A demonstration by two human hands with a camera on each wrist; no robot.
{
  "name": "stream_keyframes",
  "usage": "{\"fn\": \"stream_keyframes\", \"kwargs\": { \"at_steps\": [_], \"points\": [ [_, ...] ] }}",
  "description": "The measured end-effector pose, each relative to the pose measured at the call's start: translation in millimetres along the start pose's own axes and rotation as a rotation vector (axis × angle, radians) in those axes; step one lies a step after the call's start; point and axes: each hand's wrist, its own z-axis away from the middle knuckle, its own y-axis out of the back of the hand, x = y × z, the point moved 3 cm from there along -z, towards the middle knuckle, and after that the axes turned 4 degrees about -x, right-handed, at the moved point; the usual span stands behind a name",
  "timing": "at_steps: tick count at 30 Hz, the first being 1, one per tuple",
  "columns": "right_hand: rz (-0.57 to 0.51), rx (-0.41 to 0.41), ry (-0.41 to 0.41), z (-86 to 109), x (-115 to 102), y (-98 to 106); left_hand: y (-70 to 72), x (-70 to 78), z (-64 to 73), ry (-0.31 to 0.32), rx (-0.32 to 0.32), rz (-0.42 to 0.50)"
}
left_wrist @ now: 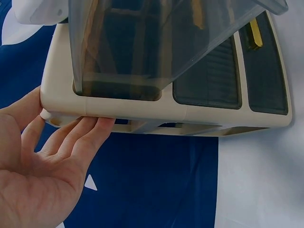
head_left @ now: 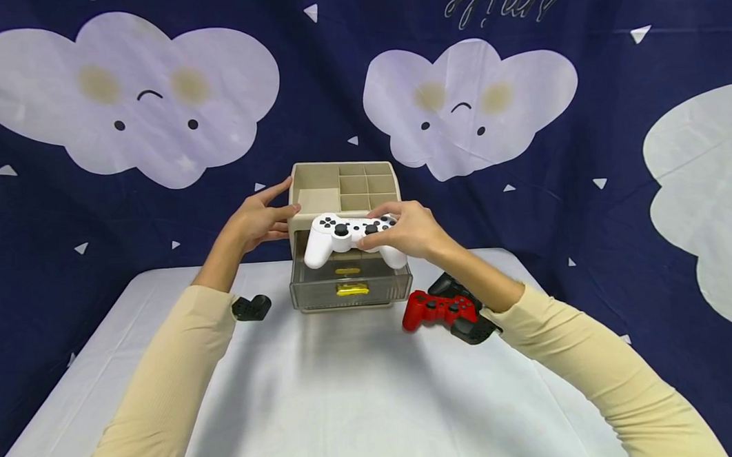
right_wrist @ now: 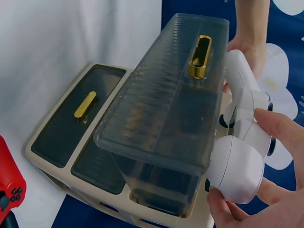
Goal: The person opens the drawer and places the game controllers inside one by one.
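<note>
Nearest us, we see the white-covered bench (head_left: 350,409), with two cream sleeves (head_left: 168,363) reaching forward over it. We spot a black wrist camera (head_left: 251,308) at the left cuff. On the right side of the bench we find a red game controller (head_left: 432,309), with a black game controller (head_left: 446,284) just behind it, partly hidden by the right forearm.

Farther in, we see a transparent grey drawer (head_left: 320,294) with a gold handle (head_left: 352,289), pulled out from the top level of a beige drawer organizer (head_left: 317,200). Above that drawer, we see the white game controller (head_left: 345,243) in the air, pinched by the right hand (head_left: 409,226) with the thumb on one side and fingers on the other. We see the left hand (head_left: 260,219) with its fingers extended, touching the organizer's upper left side. We look down into the organizer's divided top tray (head_left: 339,188).

Behind everything, we face a navy backdrop (head_left: 315,86) printed with pale clouds (head_left: 144,143) and small white triangles.
</note>
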Motion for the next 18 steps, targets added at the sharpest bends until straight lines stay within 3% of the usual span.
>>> {"fn": "stream_keyframes", "kwargs": {
  "at_steps": [18],
  "points": [
    [0.113,0.035,0.069,-1.7,4,-24,-0.6,-1.3,-1.9,0.006,0.012,0.015]
  ]
}}
